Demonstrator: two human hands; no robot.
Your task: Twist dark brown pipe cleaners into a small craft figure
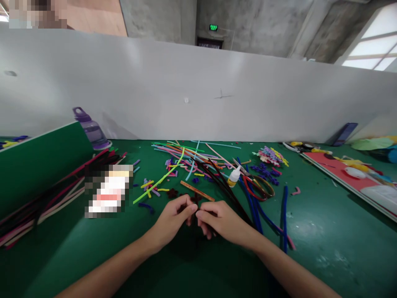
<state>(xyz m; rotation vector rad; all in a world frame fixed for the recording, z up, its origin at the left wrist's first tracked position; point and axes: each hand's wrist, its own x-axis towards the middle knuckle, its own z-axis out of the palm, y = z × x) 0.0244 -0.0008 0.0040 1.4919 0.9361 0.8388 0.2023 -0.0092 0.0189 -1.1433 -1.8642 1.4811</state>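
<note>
Both hands meet at the middle of the green table, thumbs and index fingertips almost touching. My left hand point(175, 217) is closed in a pinch on a small dark brown pipe cleaner piece point(196, 198). From the other side my right hand point(218, 219) pinches the same piece; the fingers hide much of it. Just beyond them lie a flat brown stick point(197, 191) and a small brown pipe cleaner shape point(172, 193). Long dark brown pipe cleaners point(221, 179) run beside the right hand.
A glue bottle point(234, 177) and red-handled scissors point(259, 189) lie right of centre, near blue pipe cleaners point(284, 215). Several coloured pipe cleaners point(186, 155) spread behind the hands. A purple bottle point(93, 131) stands at left; a white partition point(155, 91) closes the back.
</note>
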